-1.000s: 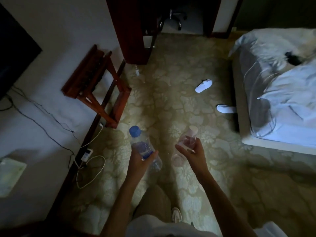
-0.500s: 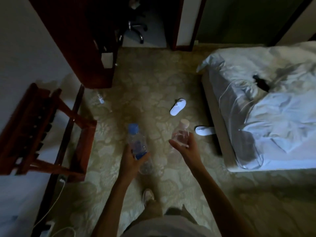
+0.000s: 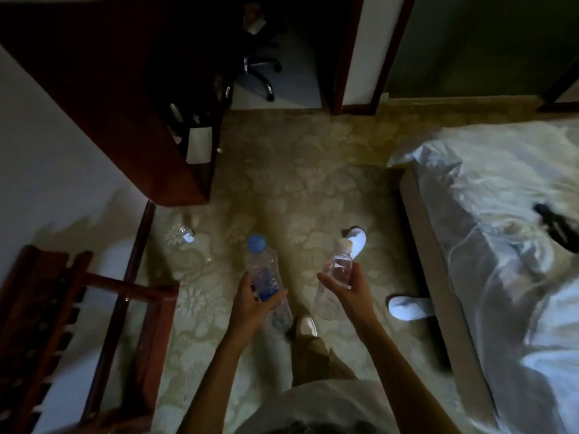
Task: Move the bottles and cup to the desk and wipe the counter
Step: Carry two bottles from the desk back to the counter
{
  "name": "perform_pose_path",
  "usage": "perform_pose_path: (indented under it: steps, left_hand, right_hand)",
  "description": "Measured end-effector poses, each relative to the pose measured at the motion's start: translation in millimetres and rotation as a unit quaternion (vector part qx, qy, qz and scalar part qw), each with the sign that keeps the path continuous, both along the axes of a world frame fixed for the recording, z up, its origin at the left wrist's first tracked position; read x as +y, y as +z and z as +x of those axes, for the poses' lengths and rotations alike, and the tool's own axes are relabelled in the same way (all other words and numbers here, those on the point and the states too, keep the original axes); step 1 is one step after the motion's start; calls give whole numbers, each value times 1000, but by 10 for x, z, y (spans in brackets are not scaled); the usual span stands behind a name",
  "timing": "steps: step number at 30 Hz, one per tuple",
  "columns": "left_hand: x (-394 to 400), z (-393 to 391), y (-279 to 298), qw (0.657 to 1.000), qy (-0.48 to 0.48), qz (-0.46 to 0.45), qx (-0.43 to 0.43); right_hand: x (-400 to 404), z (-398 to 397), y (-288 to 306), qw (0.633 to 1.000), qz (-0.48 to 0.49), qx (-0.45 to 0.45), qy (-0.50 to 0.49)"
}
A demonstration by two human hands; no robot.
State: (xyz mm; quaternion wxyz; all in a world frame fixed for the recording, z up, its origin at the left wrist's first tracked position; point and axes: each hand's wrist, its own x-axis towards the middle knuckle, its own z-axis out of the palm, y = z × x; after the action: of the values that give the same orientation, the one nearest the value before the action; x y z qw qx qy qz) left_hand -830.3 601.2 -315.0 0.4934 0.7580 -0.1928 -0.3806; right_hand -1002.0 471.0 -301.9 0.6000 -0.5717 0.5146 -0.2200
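Note:
My left hand (image 3: 253,303) grips a clear plastic bottle with a blue cap and blue label (image 3: 263,270), held out in front of me over the carpet. A second clear bottle with a white cap (image 3: 340,267) is held by my right hand (image 3: 347,289), fingers curled round its lower half. Both bottles point forward and up. A dark wooden desk unit (image 3: 131,126) stands ahead on the left, with a white paper (image 3: 199,145) leaning inside its opening. No cup is visible.
Another clear bottle (image 3: 185,236) lies on the carpet by the wall. A wooden luggage rack (image 3: 72,321) stands at left. The bed (image 3: 488,233) fills the right, with two white slippers (image 3: 357,242) (image 3: 407,306) beside it. An office chair (image 3: 257,73) is beyond the doorway.
I have walked forward with both bottles; the desk unit, doorway and bed are nearer, and the luggage rack has slid to the lower left. Both grips are unchanged.

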Motion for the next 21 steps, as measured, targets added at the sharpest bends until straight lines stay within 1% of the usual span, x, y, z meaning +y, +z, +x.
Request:
perform_pose_path:
  steps: [4, 6, 8, 12, 15, 18, 21]
  left_hand:
    - [-994, 795, 324, 999, 36, -37, -7]
    - [-1411, 1157, 437, 997, 62, -53, -5]
    - [-1672, 1347, 498, 997, 57, -50, -3]
    - [-2391, 2090, 332, 998, 62, -28, -19]
    - [-3031, 2711, 183, 997, 58, -40, -26]
    - [-3696, 3376, 227, 997, 49, -40, -40]
    - [-4372, 4129, 408, 996, 52, -44, -51]
  right_hand:
    - [-1155, 949, 259, 998, -5, -37, 42]
    - [-1625, 1406, 357, 997, -30, -44, 48]
    - [-1867, 1673, 458, 996, -39, -53, 64]
    - [-2565, 2467, 372, 994, -24, -56, 85]
    - [-3120, 3059, 199, 996, 3, -53, 69]
    - [-3699, 3644, 198, 997, 6, -35, 64]
    - [-4351, 4260, 421, 997, -16, -47, 59]
